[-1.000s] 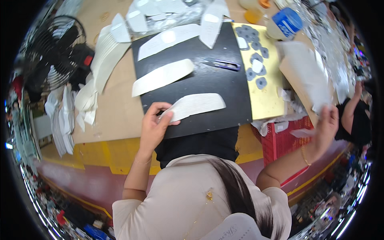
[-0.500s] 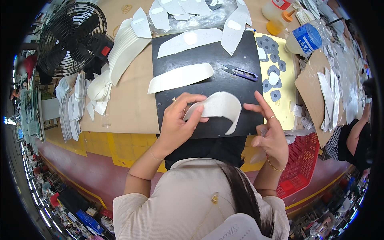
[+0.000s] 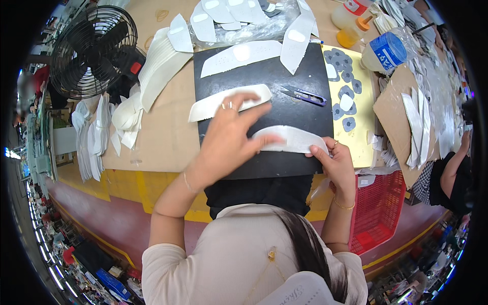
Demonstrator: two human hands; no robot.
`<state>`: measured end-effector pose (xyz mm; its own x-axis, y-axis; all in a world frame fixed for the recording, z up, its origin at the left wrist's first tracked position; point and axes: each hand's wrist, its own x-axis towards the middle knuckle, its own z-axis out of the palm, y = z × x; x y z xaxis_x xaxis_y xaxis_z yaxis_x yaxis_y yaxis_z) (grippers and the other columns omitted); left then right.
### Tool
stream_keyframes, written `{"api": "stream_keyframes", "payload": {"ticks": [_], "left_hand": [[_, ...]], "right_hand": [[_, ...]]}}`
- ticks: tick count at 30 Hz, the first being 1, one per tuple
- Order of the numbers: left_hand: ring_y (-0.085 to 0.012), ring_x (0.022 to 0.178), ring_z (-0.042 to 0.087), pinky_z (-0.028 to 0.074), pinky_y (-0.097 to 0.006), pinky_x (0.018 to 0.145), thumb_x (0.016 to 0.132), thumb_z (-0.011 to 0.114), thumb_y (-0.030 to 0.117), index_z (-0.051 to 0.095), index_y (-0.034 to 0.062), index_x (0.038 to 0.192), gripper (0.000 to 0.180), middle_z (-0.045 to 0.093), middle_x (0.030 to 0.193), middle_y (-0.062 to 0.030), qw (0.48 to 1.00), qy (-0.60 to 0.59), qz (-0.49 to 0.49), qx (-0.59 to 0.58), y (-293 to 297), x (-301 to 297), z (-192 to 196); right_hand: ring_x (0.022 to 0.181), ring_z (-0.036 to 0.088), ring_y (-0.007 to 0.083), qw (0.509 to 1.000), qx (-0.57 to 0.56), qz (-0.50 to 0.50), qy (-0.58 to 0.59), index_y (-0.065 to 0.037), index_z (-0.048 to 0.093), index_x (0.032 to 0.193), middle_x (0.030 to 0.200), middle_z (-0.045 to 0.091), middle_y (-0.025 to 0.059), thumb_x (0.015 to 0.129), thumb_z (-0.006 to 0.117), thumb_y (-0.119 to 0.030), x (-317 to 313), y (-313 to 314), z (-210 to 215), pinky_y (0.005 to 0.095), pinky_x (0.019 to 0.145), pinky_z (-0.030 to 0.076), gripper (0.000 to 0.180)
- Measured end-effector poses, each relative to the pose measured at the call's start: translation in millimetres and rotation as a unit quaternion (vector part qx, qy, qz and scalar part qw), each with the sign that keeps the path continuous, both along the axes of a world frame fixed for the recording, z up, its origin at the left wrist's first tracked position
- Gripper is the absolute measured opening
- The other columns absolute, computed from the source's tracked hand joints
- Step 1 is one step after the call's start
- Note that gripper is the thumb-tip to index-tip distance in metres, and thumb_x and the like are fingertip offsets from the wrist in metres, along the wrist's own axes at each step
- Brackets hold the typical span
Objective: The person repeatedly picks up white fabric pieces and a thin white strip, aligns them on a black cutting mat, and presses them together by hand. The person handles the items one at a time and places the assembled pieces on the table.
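Note:
My right hand [image 3: 338, 166] pinches the right end of a curved white fabric piece [image 3: 296, 139], which lies spread near the front edge of a black mat [image 3: 310, 119]. Over the piece's left end hovers my left hand [image 3: 219, 140], its fingers spread and slightly blurred; whether the thumb touches the piece I cannot tell. Beyond that hand, and partly covered by it, is a similar white strip [image 3: 206, 108]. Purple-handled thread snips [image 3: 305, 95] rest on the mat to its right. A wider white piece with a pale patch [image 3: 223, 62] lies at the mat's far side.
A black fan [image 3: 93, 51] stands at the left, near a fanned stack of white strips [image 3: 161, 71]. To the right are a yellow sheet [image 3: 358, 147] with grey patches, a blue-labelled jar [image 3: 387, 50] and an orange-capped bottle [image 3: 351, 36]. A red basket [image 3: 376, 208] sits below the table edge.
The white piece, bent up in my left hand before, now lies flatter on the mat. My left hand has let go and opened, while my right hand has moved in and taken the right end.

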<state>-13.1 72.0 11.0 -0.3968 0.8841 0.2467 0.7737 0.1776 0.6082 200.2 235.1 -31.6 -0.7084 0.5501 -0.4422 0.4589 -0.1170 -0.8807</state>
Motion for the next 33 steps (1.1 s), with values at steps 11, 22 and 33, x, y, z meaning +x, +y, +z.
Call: {"api": "stream_keyframes", "payload": {"ticks": [11,22,33], "left_hand": [[-0.0393,0.098,0.066,0.054,-0.046,0.083,0.080,0.075,0.043,0.073,-0.0052,0.089,0.049,0.068,0.101,-0.0265,0.973,0.065,0.111,-0.189,189.0,-96.4,-62.1],[-0.0229,0.075,0.071,0.054,-0.034,0.066,0.089,0.065,0.018,0.067,-0.0054,0.096,0.025,0.070,0.082,-0.0188,0.994,0.027,0.028,0.105,176.5,-72.7,-1.2],[-0.0146,0.093,0.065,0.050,-0.028,0.086,0.090,0.069,0.015,0.069,-0.0013,0.108,0.024,0.072,0.099,-0.0093,0.939,-0.323,-0.020,-0.114,2.9,-0.7,-9.0]], "right_hand": [[0.046,0.049,0.0059,0.998,0.057,0.003,0.006,0.001,0.072,0.098,0.074,0.071,0.0028,0.101,0.055,-0.033,1.5,-4.0,-6.2,0.0220,0.042,0.041,0.038],[0.046,0.047,0.0035,0.999,0.040,-0.007,0.020,0.002,0.068,0.115,0.077,0.070,0.0032,0.100,0.055,-0.034,-0.2,-2.3,-4.3,0.0191,0.042,0.039,0.041],[0.062,0.062,0.0223,0.969,0.186,0.159,-0.032,-0.003,0.071,0.100,0.080,0.069,0.0101,0.089,0.069,-0.014,18.5,-25.3,34.9,0.0301,0.059,0.048,0.016]]}}
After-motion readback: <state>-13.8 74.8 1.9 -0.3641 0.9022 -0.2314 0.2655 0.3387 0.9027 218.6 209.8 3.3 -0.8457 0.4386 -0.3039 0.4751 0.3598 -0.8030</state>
